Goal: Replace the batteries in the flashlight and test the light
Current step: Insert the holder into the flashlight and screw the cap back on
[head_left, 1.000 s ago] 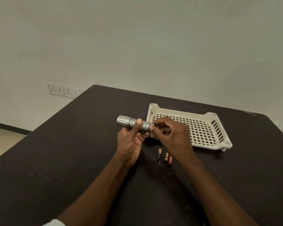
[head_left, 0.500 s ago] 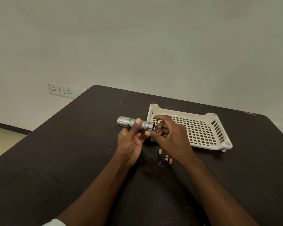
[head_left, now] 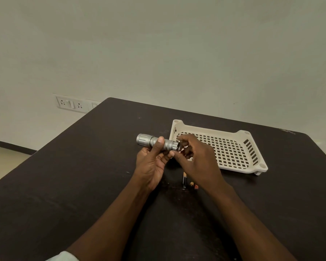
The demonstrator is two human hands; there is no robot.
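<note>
My left hand (head_left: 151, 162) grips a silver flashlight (head_left: 149, 141) by its barrel, thumb across the top, and holds it level above the dark table (head_left: 83, 176). The head points left. The tail end faces right and looks open. My right hand (head_left: 198, 159) sits just right of that end with its fingers curled round a small piece, apparently the tail cap, which is mostly hidden. Three batteries lie on the table below my right hand: a black one (head_left: 184, 180) and two shorter-looking orange-tipped ones (head_left: 191, 184) (head_left: 196, 186).
A cream perforated plastic tray (head_left: 233, 132) stands on the table behind my right hand. The table's left edge runs diagonally, with floor beyond it. A wall socket panel (head_left: 70, 104) is at the back left.
My right hand was wrapped over the flashlight's tail end, then drew a little to the right, leaving the end uncovered. The left hand and flashlight stayed almost still.
</note>
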